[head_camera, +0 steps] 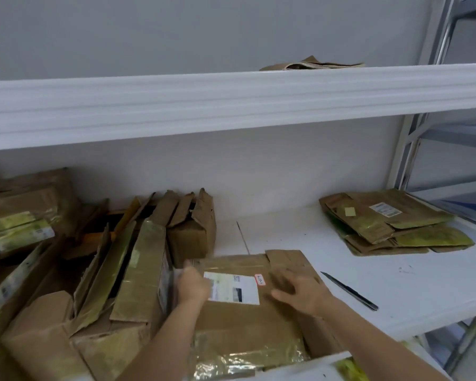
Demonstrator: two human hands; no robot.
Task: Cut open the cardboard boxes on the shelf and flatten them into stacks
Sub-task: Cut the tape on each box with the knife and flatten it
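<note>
Two hands: left hand (193,284) grips box (248,312), right hand (302,294) flat, white shelf (396,284)

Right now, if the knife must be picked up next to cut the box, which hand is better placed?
The right hand. It rests flat on the box, on the same side as the knife, which lies on the shelf. The left hand grips the box's far-left edge.
</note>
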